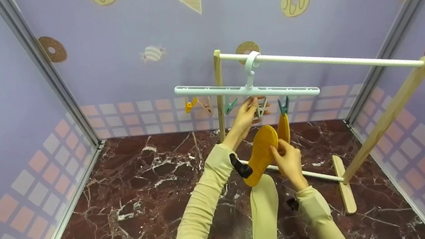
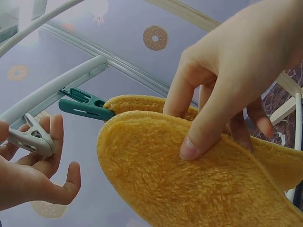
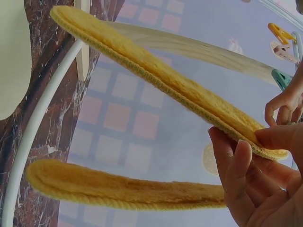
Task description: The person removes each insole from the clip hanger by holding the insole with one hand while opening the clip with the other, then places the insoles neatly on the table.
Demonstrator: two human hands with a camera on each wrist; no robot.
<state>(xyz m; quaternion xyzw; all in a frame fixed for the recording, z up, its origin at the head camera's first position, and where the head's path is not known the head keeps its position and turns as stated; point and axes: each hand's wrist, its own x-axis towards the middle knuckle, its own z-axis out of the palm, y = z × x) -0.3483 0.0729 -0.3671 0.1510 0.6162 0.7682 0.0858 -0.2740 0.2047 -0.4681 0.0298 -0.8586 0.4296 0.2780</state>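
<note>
My left hand (image 1: 246,113), raised under the white hanger (image 1: 229,91), holds a light grey clothespin (image 2: 34,140) that hangs from the bar. My right hand (image 1: 288,160) pinches a fuzzy yellow insole (image 1: 262,151) by its edge, between thumb and fingers. The insole slants just below and to the right of the left hand. Behind it, a second yellow insole (image 3: 128,187) hangs from a dark green clothespin (image 2: 85,105) near the hanger's right end. In the left wrist view, the held insole's rounded end overlaps the hanging one.
The hanger hooks onto the rod (image 1: 322,61) of a wooden stand. An orange clothespin (image 1: 191,105), a pink one (image 1: 206,105) and a light green one (image 1: 231,105) hang on its left half. Beige insoles (image 1: 266,215) lie on the dark marbled surface (image 1: 135,203) below.
</note>
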